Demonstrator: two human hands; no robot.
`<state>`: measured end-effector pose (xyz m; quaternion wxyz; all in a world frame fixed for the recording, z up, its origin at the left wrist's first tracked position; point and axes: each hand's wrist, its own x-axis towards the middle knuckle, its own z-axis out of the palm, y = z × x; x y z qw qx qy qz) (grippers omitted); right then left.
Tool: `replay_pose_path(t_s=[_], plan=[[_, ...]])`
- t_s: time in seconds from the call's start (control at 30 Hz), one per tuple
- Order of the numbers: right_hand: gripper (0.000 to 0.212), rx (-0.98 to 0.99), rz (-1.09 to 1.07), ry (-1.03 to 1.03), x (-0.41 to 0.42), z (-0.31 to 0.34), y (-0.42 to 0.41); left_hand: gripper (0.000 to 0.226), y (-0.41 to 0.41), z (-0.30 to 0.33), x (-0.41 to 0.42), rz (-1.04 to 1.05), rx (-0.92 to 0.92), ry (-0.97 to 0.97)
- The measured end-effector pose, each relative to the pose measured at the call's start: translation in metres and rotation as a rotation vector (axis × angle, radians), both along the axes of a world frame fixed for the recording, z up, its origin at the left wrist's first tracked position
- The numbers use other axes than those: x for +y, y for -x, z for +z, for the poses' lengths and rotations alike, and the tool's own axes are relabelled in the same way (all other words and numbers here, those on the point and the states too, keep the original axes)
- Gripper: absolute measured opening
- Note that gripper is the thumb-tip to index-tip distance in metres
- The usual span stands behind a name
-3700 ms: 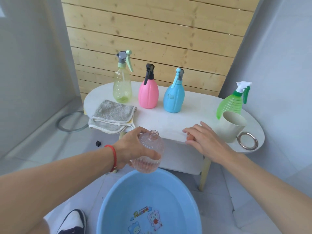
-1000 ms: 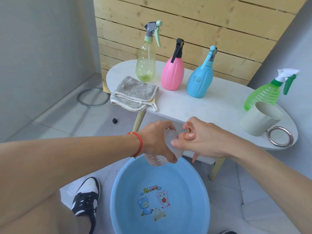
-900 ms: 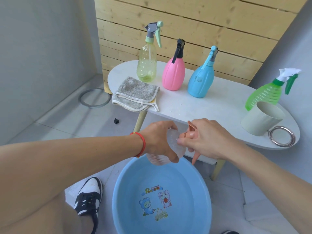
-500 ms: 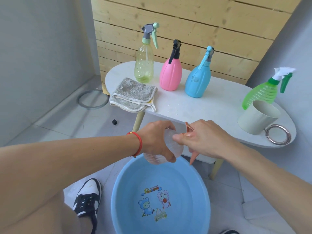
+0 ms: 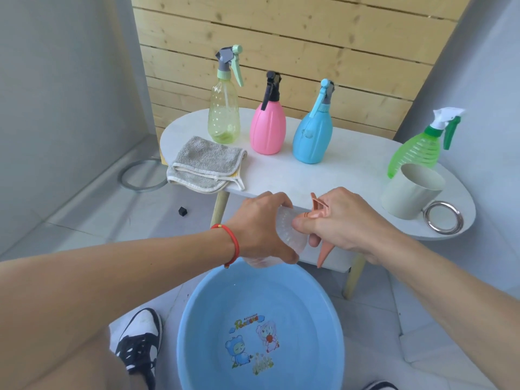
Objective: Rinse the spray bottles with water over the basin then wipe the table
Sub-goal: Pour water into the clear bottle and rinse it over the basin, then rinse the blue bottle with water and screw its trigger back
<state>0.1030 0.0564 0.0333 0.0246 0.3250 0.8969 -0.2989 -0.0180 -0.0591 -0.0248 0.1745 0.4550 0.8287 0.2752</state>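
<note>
Left grip point(image 5: 261, 226): fingers curled round a clear bottle point(image 5: 287, 232) held above the blue basin point(image 5: 261, 327).
Right grip point(image 5: 343, 220): pinches the orange trigger head point(image 5: 319, 212) at the bottle's neck.
Beyond the grips, on the white bench point(image 5: 351, 170): grey cloth point(image 5: 206, 164), yellow-green spray bottle point(image 5: 223, 116), pink spray bottle point(image 5: 267, 128), blue spray bottle point(image 5: 312, 136).
Right of the grips: green spray bottle point(image 5: 416, 149), beige cup point(image 5: 410, 190), metal ring point(image 5: 443, 216).

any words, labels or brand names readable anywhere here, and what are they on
Yellow cartoon lettering inside the blue basin, above the two cartoon animals: too blurred to read with certainty.
A smaller line of print above that lettering: too small to read.
Spray bottles on the table, the cup and the cloth: no text visible.
</note>
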Motion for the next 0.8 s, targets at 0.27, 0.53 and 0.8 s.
replay_pose_path(t_s=[0.27,0.53,0.8], plan=[[0.073,0.402,-0.346,0.438,0.048,0.048,-0.033,0.073,-0.008,0.037,0.046,0.098,-0.328,-0.179],[0.033,0.656,-0.612,0.264,0.082,0.023,-0.062,0.087,0.004,0.057,0.161,0.169,-0.363,-0.329],[0.023,0.581,-0.466,0.026,0.082,0.009,-0.077,0.087,0.016,0.042,0.241,0.250,-0.294,-0.317]])
